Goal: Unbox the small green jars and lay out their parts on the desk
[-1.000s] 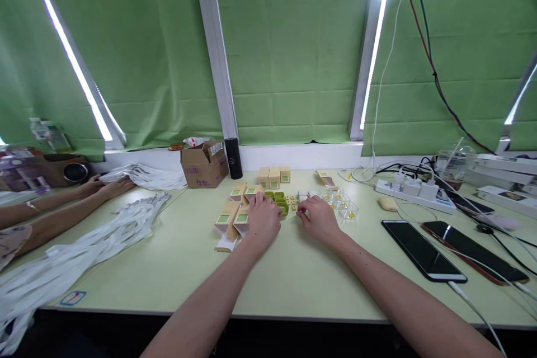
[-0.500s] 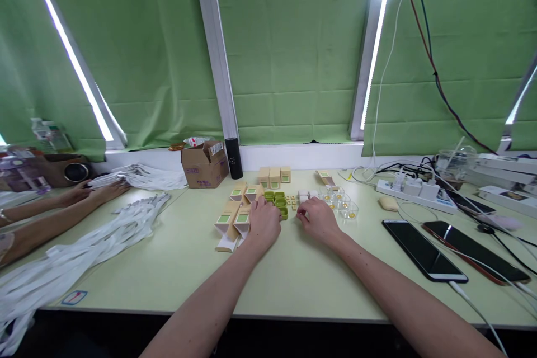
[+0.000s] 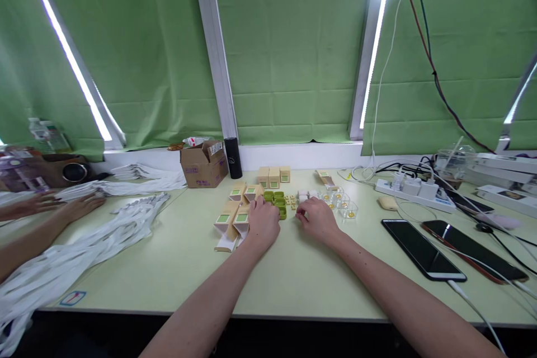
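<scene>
My left hand [image 3: 264,221] rests on the table with its fingers curled together, between the cream cardboard boxes [image 3: 227,219] with open flaps and the small square green containers [image 3: 280,201]. Its thumb side is against the nearest green containers; what the fingertips hold is hidden. My right hand [image 3: 318,218] is closed in a pinch, thumb and forefinger together, just in front of small white rolls [image 3: 302,196]; anything in the pinch is too small to make out. Tiny yellowish pieces [image 3: 290,201] lie between the hands. Clear plastic cups [image 3: 349,210] with gold-coloured centres stand right of my right hand.
Closed cream boxes [image 3: 274,177] stand behind, near a brown carton [image 3: 205,165] and a black cylinder [image 3: 233,158]. Phones [image 3: 423,249] and a power strip [image 3: 419,190] with cables lie right. White straps [image 3: 96,235] and a co-worker's hands [image 3: 79,208] are left.
The co-worker's hands at the left have drawn back leftward along the white straps. My own hands stay in nearly the same places.
</scene>
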